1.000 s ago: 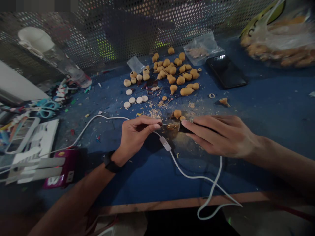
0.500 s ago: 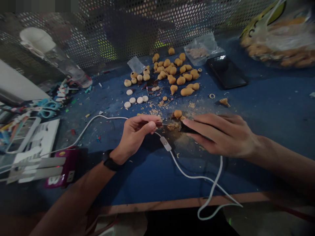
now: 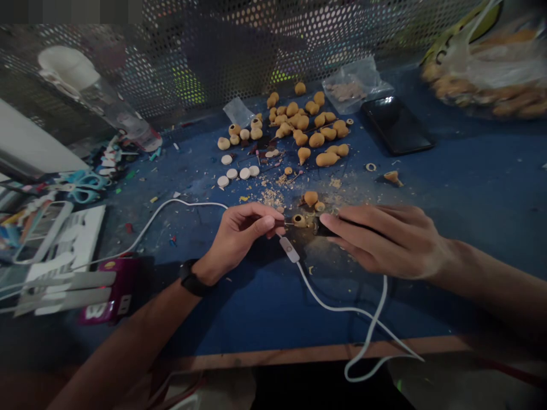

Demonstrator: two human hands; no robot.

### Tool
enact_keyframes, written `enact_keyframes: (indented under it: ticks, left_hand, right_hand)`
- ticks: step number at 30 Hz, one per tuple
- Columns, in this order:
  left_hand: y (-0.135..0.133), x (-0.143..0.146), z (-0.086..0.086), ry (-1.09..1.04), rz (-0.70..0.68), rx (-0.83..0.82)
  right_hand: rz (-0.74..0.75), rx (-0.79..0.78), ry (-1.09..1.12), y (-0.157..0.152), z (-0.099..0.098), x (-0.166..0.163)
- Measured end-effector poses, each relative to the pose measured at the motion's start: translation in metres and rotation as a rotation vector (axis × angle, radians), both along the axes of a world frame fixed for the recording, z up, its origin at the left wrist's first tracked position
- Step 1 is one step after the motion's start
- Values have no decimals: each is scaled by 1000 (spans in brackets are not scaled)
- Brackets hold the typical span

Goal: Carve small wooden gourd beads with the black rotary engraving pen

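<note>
A small hollowed gourd with a round, dark mouth lies in the gap between the two hands, its tan shell dull and dusty. Left of it, the left hand pinches the dark handle of a thin tool between thumb and fingers; the straight metal shaft reaches toward the gourd's mouth, though whether the tip is inside is too small to tell. Right of the gourd, the right hand is clamped over a black device, mostly hidden by the fingers. The hands are apart, and it is unclear whether the device itself grips the shell.

Just beyond the hollowed gourd sits a smooth, rounded orange-tan gourd, and pale, crumbly shavings lie up to its left. Nearer the person is a white plastic inline switch on a smooth white cable — the cable loops over the table edge and runs up beneath the right hand. Farther beyond the hollowed gourd spreads a cluster of waisted, matt gourds, with flat white discs to its upper left. A glossy black smartphone lies to its upper right, all on the scuffed blue tabletop.
</note>
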State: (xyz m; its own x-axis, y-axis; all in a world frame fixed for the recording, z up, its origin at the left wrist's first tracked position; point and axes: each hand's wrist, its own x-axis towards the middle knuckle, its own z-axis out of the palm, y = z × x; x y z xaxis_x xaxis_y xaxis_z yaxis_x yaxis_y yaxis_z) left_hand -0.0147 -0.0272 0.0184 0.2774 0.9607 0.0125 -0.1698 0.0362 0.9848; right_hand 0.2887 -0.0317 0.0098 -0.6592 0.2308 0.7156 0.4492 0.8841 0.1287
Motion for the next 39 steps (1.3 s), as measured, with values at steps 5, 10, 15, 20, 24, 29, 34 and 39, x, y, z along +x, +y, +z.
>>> enact_keyframes:
  ticks: [5, 10, 15, 20, 24, 29, 34, 39]
  left_hand:
    - [-1, -2, -1, 32, -27, 21]
    - [-1, -2, -1, -1, -50, 41]
    - [-1, -1, -1, 9, -65, 41]
    - [-1, -3, -3, -10, -116, 63]
    - [-1, -3, -4, 7, -128, 75]
    - [-3, -1, 0, -14, -91, 85]
    - [-4, 0, 1, -30, -52, 38]
    - [-4, -1, 2, -2, -59, 13]
  right_hand:
    - [11, -33, 17, -3, 2, -1]
    - [0, 11, 18, -3, 6, -5]
    - [-4, -27, 31, -2, 5, -5]
    - [0, -29, 43, -3, 3, -3]
    - [11, -82, 39, -4, 3, -3]
    - [5, -102, 37, -2, 6, -6]
    - [-4, -66, 34, 0, 8, -8]
    - [-1, -58, 46, 0, 6, -8]
